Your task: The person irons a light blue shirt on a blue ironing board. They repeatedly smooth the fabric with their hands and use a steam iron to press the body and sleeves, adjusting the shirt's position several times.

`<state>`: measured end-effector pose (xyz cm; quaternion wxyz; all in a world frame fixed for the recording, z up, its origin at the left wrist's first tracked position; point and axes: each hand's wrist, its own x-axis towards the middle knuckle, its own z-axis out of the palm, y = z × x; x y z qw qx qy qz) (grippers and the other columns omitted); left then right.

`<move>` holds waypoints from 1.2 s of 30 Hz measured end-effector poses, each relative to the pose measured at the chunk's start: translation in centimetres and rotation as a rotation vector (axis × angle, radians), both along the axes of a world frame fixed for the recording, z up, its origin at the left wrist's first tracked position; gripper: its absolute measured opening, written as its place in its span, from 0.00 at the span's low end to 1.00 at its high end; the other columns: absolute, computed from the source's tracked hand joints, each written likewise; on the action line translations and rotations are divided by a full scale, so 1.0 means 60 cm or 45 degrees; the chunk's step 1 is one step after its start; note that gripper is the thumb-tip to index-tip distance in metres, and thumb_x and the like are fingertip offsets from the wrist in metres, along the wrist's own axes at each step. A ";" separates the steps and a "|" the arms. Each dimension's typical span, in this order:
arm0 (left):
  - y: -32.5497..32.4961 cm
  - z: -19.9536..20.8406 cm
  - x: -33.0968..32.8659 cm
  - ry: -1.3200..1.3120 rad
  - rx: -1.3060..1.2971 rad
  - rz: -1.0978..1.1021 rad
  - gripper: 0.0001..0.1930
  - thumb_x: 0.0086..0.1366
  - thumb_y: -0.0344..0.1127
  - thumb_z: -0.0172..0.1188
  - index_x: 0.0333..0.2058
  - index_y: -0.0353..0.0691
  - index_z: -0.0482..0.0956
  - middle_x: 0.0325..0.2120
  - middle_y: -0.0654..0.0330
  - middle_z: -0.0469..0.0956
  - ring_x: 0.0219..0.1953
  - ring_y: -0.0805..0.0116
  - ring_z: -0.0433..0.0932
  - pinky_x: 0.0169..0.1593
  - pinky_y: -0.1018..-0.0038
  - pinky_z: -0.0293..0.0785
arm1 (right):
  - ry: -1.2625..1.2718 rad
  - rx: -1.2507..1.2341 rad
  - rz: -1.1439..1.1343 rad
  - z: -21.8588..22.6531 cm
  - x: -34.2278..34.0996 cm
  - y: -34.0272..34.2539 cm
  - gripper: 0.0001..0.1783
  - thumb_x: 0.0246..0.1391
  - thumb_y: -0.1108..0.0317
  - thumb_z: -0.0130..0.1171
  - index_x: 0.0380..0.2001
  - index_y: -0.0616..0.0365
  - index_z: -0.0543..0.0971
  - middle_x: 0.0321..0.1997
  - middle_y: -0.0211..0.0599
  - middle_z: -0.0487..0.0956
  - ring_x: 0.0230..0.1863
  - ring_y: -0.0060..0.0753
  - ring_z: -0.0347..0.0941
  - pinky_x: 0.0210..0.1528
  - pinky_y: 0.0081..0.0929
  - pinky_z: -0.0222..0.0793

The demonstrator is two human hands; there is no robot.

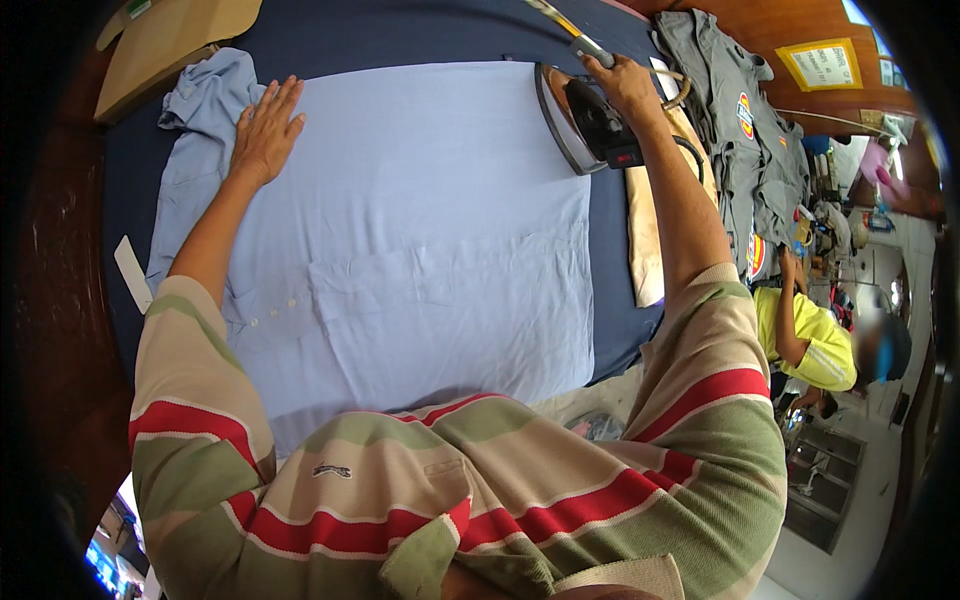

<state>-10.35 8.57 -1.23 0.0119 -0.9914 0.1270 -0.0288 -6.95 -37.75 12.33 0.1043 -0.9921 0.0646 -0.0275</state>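
A light blue buttoned shirt (430,190) lies spread over a dark blue covered table, its bunched part at the far left. My left hand (268,132) rests flat on the cloth near the shirt's far left side, fingers stretched out. At the far right, my right hand (628,88) is wrapped round the handle of an iron (575,120). The iron's soleplate stands at the shirt's right edge, tilted on its side as far as I can see. Small buttons show on the near left part of the shirt, where the cloth is wrinkled.
An open cardboard box (170,55) sits at the far left corner. A white card strip (132,275) lies on the left edge. Right of the iron are a tan folded piece (645,240) and grey garments (735,120). A co-worker in yellow (810,340) is farther right.
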 end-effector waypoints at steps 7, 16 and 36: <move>0.001 -0.002 -0.001 -0.014 -0.003 0.008 0.28 0.68 0.48 0.36 0.65 0.54 0.48 0.66 0.69 0.47 0.68 0.66 0.43 0.65 0.58 0.43 | 0.050 -0.008 0.575 -0.013 0.032 0.038 0.39 0.44 0.32 0.51 0.42 0.59 0.78 0.29 0.50 0.80 0.32 0.47 0.78 0.38 0.34 0.73; 0.005 -0.004 -0.004 0.006 0.006 0.032 0.27 0.67 0.48 0.36 0.65 0.55 0.48 0.66 0.71 0.47 0.68 0.70 0.43 0.66 0.60 0.42 | 0.129 -0.140 0.817 0.023 0.066 0.179 0.30 0.44 0.39 0.56 0.32 0.58 0.77 0.29 0.55 0.78 0.35 0.56 0.74 0.36 0.46 0.70; 0.013 -0.025 0.014 -0.101 0.112 0.027 0.27 0.68 0.52 0.32 0.65 0.60 0.45 0.66 0.73 0.45 0.67 0.72 0.43 0.65 0.60 0.43 | 0.143 -0.038 0.447 0.006 -0.146 0.029 0.35 0.47 0.35 0.52 0.38 0.59 0.76 0.28 0.54 0.78 0.35 0.55 0.76 0.39 0.41 0.71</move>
